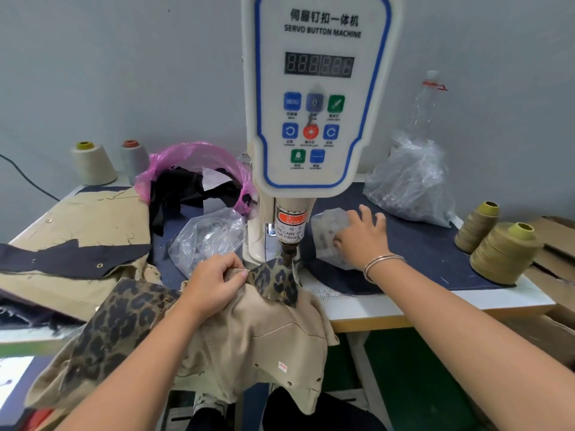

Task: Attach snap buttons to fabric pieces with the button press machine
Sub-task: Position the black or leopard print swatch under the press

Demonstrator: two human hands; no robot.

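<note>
Head view: the leopard-print flap lies under the press head at the tabletop's front edge — the left hand pinches the fabric just beside it, while the right hand, fingers spread, reaches right into the small bag of snaps.

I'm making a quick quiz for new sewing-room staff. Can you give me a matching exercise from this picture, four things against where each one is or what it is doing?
Things:
1. left hand
2. right hand
3. pink bag
4. olive thread cones

Places or states:
A. at the table's far right edge
B. reaching into a small clear bag
C. behind the machine's left side, holding dark scraps
D. pinching fabric under the press head

Pairs: 1-D, 2-B, 3-C, 4-A
</note>
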